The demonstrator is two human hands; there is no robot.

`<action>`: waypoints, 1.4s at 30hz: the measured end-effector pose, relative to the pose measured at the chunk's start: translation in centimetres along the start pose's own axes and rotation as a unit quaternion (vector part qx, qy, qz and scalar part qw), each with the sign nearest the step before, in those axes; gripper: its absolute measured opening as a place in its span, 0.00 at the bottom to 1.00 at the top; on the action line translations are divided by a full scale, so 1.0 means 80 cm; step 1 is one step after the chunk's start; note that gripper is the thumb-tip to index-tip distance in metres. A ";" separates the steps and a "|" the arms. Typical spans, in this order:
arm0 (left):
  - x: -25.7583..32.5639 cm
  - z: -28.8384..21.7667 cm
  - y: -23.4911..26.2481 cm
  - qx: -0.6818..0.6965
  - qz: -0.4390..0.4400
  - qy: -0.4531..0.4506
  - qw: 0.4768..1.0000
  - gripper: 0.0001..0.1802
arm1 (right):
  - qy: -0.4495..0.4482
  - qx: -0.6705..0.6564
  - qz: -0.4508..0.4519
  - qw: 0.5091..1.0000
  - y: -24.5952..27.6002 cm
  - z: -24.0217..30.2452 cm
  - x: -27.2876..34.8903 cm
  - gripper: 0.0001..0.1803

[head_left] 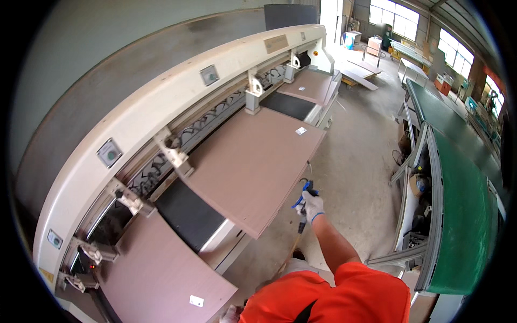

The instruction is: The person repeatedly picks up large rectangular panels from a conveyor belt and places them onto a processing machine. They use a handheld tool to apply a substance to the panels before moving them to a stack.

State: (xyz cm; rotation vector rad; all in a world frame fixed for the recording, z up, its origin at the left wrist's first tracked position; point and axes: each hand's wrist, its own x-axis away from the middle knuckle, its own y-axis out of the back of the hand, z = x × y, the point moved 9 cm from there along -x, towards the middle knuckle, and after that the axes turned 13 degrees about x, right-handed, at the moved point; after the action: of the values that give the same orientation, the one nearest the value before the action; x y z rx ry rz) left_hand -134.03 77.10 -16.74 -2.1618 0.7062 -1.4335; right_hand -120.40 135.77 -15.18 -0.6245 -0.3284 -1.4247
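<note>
My right hand, in a pale glove with a blue cuff, is wrapped round a blue-and-black air blow gun. The gun's thin nozzle points away from me, beside the edge of the middle brown panel. From its grip a tan hose runs down toward my legs. My left hand, also gloved, shows only in part at the lower edge, near the closest brown panel; its fingers are not clear. Both panels lie on a long cream machine, each with a small white label.
A third brown panel lies at the machine's far end, with black bed surfaces between panels. To the right stands a green-topped conveyor table on a metal frame. Concrete floor runs between. Boards are stacked farther back.
</note>
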 end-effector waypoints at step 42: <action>-0.331 -0.015 -0.247 0.067 -0.312 -0.329 0.889 0.18 | 0.129 0.286 -0.084 0.946 -0.024 0.542 -0.744 0.16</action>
State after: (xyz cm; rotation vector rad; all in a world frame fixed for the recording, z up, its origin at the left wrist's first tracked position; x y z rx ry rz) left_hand -140.52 108.98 -22.64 -2.6423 -0.3570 -0.8266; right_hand -123.89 209.33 -13.80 0.0663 -0.5686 -1.4612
